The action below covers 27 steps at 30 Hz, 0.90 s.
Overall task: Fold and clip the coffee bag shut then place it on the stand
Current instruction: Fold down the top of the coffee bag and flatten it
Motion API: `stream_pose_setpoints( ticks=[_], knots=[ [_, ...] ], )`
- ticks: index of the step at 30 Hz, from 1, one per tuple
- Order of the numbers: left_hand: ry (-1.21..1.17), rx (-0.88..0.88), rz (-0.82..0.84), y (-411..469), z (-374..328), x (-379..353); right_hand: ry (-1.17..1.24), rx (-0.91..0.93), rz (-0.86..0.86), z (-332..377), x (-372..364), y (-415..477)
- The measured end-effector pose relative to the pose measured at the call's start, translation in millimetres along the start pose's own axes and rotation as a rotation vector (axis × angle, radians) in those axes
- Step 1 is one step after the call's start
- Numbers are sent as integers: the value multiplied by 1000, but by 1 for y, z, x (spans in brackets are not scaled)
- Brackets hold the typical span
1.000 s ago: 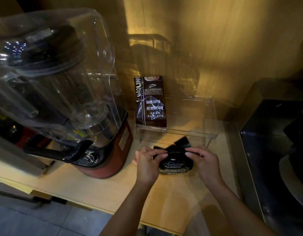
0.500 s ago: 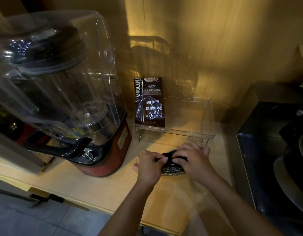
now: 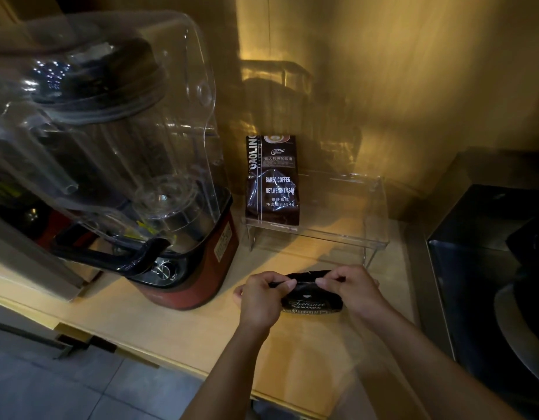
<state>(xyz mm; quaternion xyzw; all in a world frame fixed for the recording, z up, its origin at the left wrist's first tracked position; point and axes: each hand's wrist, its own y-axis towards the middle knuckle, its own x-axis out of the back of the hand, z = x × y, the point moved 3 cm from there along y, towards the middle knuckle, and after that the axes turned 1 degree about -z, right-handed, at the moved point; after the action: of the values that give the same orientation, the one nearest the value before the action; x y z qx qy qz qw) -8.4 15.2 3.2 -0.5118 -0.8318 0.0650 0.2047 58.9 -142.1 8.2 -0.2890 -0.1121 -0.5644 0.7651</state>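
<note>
Café or kitchen drinks corner. On my wooden worktop: at 10 o'clock a commercial blender under a clear sound hood; at 12 o'clock a retail coffee bag displayed on a clear acrylic stand.

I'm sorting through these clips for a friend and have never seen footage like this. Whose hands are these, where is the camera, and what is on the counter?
There is no machine here. A person wears a wide-angle camera on the head, looking down at their own bare hands. The left hand and right hand each pinch the folded top edge of a small black coffee bag resting on the wooden counter. No clip is visible. Behind it stands a clear plastic stand, with a second, taller brown coffee bag upright on its left side. To the left is a red-based blender under a clear cover. A dark appliance sits at the right; I cannot tell what it is.
</note>
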Motion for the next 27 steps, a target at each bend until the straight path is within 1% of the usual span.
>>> stream_pose_setpoints(
  ticks=[3,6,8,10,12,14,16,17,19,21,23,25,27],
  knots=[
    [-71,22,-14,2,0,-1,89,-46,-14,-5,4,-2],
    [-194,91,-43,5,3,2,143,-42,-91,-3,4,-4],
    [-274,136,-9,8,4,6,268,-33,-145,0,4,-5],
    [-295,183,34,10,7,10,387,-30,-161,0,4,-4],
    [-280,173,37,13,8,16,459,-37,-114,-1,4,-3],
    [-263,126,-2,14,8,18,463,-28,-68,0,4,-4],
    [-293,106,-61,13,7,15,447,-8,-96,0,4,-5],
    [-336,124,-88,11,7,12,447,-7,-139,0,3,-6],
    [-459,219,-131,9,8,5,509,-57,-228,0,-2,-8],
    [-631,340,-152,7,12,0,659,-141,-272,0,-7,-9],
    [-773,416,-158,5,15,-4,780,-203,-284,2,-10,-9],
    [-855,455,-184,5,17,-5,828,-227,-300,5,-12,-9],
    [-875,447,-209,6,18,-5,828,-213,-319,6,-13,-8]
  ],
)
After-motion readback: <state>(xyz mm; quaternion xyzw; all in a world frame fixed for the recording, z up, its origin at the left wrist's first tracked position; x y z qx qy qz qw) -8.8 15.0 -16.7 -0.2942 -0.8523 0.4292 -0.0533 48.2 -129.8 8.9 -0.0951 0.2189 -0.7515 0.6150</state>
